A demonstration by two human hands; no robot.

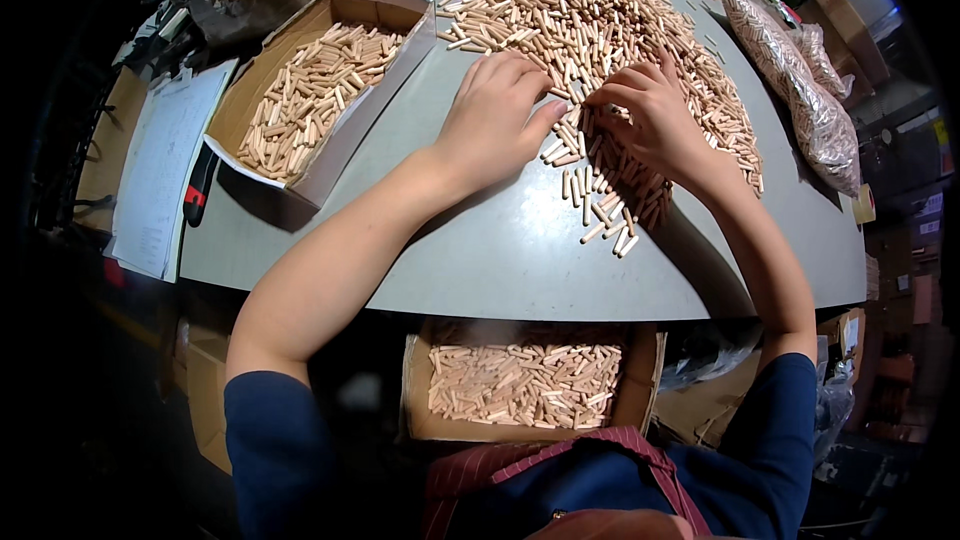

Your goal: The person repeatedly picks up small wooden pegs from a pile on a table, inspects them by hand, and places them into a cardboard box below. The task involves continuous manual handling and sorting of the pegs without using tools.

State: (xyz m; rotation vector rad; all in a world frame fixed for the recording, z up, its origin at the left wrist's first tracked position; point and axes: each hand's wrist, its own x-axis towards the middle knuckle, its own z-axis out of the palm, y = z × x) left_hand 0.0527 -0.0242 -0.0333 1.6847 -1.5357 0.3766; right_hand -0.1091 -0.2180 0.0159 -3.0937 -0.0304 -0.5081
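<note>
Our apron (pixel 462 475) lying nearest, we are holding our left hand (pixel 497 118), fingers together, thumb apart, and right hand (pixel 652 120), fingers bent, pinch unclear, by the pegs (pixel 600 25), seemingly for easy reach.

Lane between carton (pixel 372 110) and dowel heap (pixel 600 25), apparently

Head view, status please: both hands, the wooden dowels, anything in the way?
Left hand at near-left edge of wooden dowels, right hand over them; grips unclear. Dowels heaped loose on grey table. Nothing seen blocking hands; open box off to left.
</note>
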